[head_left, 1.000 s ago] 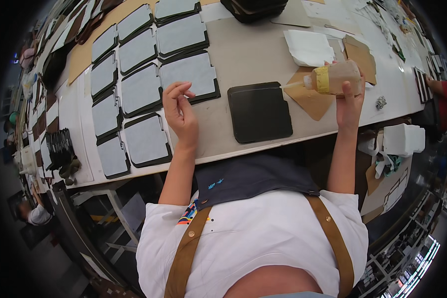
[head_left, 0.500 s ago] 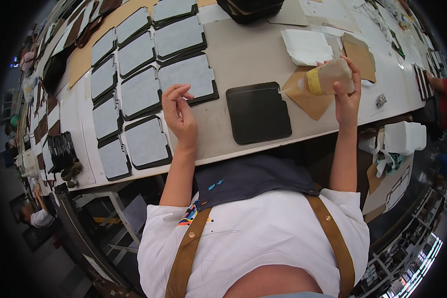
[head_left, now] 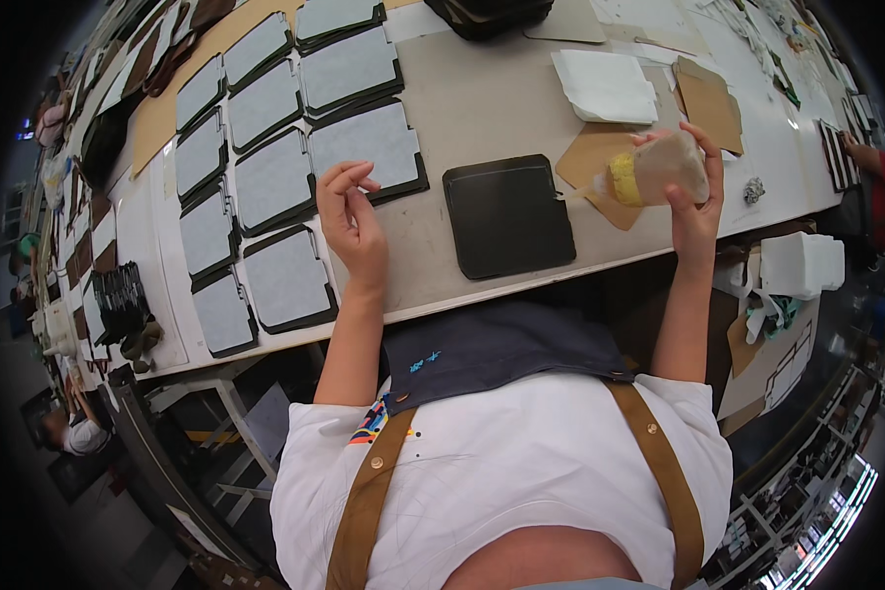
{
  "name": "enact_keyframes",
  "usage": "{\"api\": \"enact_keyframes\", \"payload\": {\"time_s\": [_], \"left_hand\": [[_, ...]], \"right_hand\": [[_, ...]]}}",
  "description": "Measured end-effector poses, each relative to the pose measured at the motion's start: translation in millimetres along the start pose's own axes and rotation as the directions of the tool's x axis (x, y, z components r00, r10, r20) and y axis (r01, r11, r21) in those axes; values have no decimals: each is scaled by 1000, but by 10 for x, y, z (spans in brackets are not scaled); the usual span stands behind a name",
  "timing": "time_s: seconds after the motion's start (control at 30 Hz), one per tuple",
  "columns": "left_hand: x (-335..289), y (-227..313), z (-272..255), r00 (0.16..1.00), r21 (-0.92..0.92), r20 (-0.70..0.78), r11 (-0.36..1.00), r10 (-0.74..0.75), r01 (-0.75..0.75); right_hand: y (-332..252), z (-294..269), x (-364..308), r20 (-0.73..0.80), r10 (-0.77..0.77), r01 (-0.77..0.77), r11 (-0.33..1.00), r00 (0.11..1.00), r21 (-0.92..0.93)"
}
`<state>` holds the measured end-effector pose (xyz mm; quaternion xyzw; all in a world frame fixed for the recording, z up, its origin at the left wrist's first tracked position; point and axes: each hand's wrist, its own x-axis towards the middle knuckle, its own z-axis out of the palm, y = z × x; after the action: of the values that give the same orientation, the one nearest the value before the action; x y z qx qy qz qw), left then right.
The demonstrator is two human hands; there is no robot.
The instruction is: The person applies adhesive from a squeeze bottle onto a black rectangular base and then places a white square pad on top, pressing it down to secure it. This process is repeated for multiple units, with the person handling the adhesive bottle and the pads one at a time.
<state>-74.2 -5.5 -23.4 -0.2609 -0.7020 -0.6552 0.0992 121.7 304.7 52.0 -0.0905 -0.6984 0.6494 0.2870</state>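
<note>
A black flat panel, with a small notch in its right edge, lies on the table in front of me. My right hand is wrapped round a cloudy squeeze bottle with yellow tape about its neck. The bottle is tipped sideways, and its thin nozzle points left at the panel's right edge, close to the notch. Whether the tip touches the edge I cannot tell. My left hand hovers to the left of the panel, fingers loosely bent and thumb apart, with nothing visible in it. Beside it are rows of grey-faced, black-edged panels.
Brown card lies under the bottle, with a white folded sheet behind it. A black stack stands at the far edge of view. On the right are a crumpled bit and another person's hand by striped pieces.
The bottle in my right hand has shifted a little nearer to me and right, its nozzle moving down along the panel's right edge. My left hand stays nearly in place.
</note>
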Motion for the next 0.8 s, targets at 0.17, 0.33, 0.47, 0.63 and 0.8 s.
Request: {"api": "enact_keyframes", "payload": {"time_s": [0.17,0.33,0.47,0.63,0.8], "left_hand": [[2,5,5,1000,8,2,1000,3,-3],[0,5,4,1000,15,2,1000,-7,7],[2,5,3,1000,21,-1,1000,-4,4],[4,1,6,1000,24,0,1000,2,-2],[6,7,7,1000,23,-4,1000,2,-2]], "right_hand": [[0,-50,-28,-2,-15,15,1000,1000,10],[-20,-64,-68,3,10,-10,1000,1000,14],[-31,-101,-151,5,41,-41,999,999,-3],[-37,-91,-210,-16,45,-45,999,999,9],[1,-37,-181,-9,41,-41,999,999,26]]}}
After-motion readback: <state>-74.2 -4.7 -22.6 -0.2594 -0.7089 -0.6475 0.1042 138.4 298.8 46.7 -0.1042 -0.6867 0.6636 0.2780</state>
